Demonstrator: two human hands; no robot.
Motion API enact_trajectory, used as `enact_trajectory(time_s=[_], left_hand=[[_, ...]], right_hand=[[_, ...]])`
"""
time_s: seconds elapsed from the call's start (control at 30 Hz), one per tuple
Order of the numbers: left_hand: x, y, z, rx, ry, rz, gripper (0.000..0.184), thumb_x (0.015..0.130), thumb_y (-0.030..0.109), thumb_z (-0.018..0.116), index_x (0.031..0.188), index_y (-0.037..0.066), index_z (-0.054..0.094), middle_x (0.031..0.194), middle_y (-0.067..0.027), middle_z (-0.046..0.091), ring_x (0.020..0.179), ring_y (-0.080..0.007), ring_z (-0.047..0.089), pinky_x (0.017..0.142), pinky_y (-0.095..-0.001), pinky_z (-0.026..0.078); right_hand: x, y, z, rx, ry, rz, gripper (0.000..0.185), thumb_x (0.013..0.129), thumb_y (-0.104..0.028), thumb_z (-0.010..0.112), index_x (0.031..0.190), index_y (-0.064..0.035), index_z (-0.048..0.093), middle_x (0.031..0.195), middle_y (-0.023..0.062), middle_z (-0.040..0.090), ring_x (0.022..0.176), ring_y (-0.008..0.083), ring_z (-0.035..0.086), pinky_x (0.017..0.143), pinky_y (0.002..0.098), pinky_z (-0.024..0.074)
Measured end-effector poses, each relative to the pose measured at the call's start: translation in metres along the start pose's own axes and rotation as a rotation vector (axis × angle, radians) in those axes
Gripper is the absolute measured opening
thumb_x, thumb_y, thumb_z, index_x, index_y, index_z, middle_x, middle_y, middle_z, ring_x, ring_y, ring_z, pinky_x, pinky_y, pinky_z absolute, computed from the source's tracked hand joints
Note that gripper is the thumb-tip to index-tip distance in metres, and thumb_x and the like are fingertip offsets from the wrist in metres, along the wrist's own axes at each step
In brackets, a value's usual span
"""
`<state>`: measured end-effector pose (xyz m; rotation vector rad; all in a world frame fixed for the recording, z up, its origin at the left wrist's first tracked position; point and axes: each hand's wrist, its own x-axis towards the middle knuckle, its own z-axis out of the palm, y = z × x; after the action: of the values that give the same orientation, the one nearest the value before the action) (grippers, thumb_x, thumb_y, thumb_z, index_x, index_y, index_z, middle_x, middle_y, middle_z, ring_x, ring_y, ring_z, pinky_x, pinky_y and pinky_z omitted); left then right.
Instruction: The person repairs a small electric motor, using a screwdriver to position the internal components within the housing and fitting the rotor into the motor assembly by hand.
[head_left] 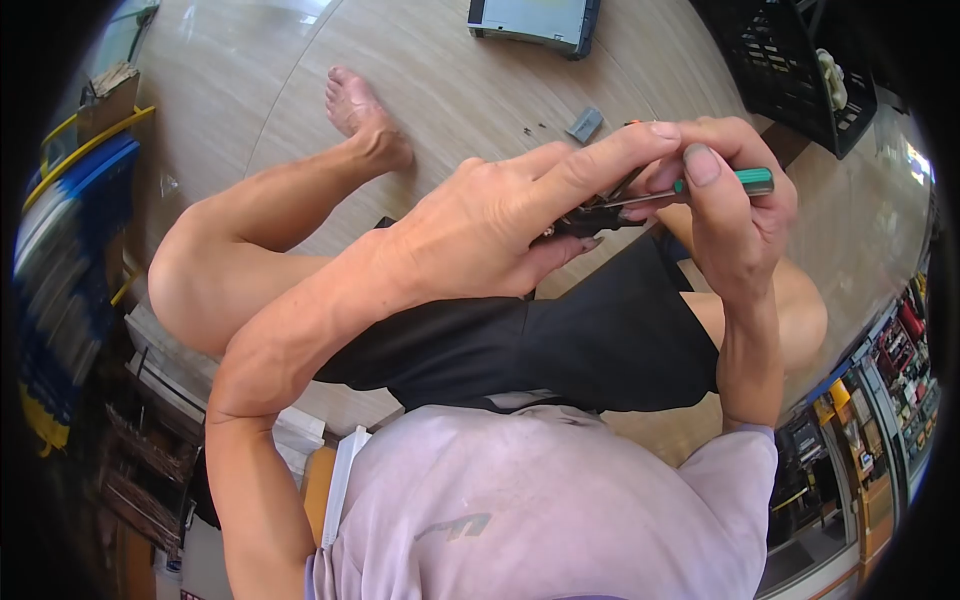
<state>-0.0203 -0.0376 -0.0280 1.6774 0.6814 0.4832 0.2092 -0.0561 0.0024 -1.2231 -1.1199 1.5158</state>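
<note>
My left hand (pixel 475 225) is closed around a small black part (pixel 612 219), whose far side and exact kind are hidden by my fingers. My right hand (pixel 735 225) grips a screwdriver with a green handle (pixel 755 181). Its thin metal shaft points left, and the tip is at or very close to the black part. Both hands meet above my lap, over black shorts (pixel 600 340). My left index finger reaches across to my right fingers. An orange bit (pixel 632 123) shows behind that finger.
On the tiled floor lie a small grey-blue block (pixel 584 124) and tiny dark bits beside it. Further off stands a metal-cased box (pixel 530 18). A black plastic crate (pixel 790 75) is at upper right, crowded shelves (pixel 880 390) at right, and blue bins (pixel 80 210) at left.
</note>
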Motion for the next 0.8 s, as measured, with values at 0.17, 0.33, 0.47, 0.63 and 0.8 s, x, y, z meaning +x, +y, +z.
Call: enact_trajectory(time_s=[0.17,0.33,0.47,0.63,0.8], left_hand=[[0.0022,-0.0033,0.0020,0.059,0.087,0.156,0.102,0.074,-0.005,0.078,0.160,0.023,0.030,0.135,-0.0108,0.061,0.116,-0.0347,0.066,0.080,-0.0415,0.063],[0.0063,-0.0074,0.0045,0.039,0.141,0.214,0.104,0.073,-0.006,0.079,0.160,0.015,0.027,0.152,-0.0128,0.050,0.129,-0.0365,0.060,0.087,-0.0417,0.062],[0.0051,-0.0068,-0.0010,0.064,0.109,0.175,0.112,0.071,-0.007,0.082,0.163,0.007,0.019,0.157,-0.0163,0.045,0.135,-0.0359,0.056,0.097,-0.0406,0.056],[0.0032,-0.0063,0.0052,0.074,0.168,0.133,0.115,0.071,-0.001,0.084,0.164,0.011,0.018,0.136,-0.0184,0.063,0.104,-0.0396,0.070,0.079,-0.0428,0.060],[0.0067,-0.0056,0.0007,0.181,0.152,0.094,0.099,0.075,0.007,0.085,0.158,0.011,0.031,0.111,-0.0162,0.074,0.095,-0.0376,0.073,0.076,-0.0412,0.060]], right_hand=[[0.0032,-0.0022,0.0017,-0.048,0.021,0.015,0.023,0.104,-0.012,0.056,0.112,0.0070,0.068,0.083,0.0108,0.070,0.072,0.0150,0.071,0.066,0.0277,0.0615],[0.0054,0.0025,-0.0003,-0.017,0.014,0.053,0.024,0.103,-0.011,0.055,0.111,0.0053,0.070,0.082,0.0098,0.070,0.072,0.0145,0.071,0.066,0.0271,0.0611],[0.0042,-0.0020,0.0031,-0.021,0.034,0.033,0.024,0.104,-0.012,0.056,0.112,0.0051,0.070,0.081,0.0094,0.070,0.072,0.0142,0.071,0.066,0.0266,0.0612],[0.0042,-0.0011,0.0016,-0.031,0.028,0.021,0.025,0.104,-0.013,0.056,0.114,0.0050,0.070,0.082,0.0090,0.071,0.073,0.0137,0.071,0.067,0.0263,0.0614],[0.0036,-0.0068,0.0022,-0.052,0.036,-0.013,0.024,0.103,-0.012,0.056,0.114,0.0051,0.070,0.083,0.0089,0.071,0.073,0.0136,0.071,0.068,0.0263,0.0612]])
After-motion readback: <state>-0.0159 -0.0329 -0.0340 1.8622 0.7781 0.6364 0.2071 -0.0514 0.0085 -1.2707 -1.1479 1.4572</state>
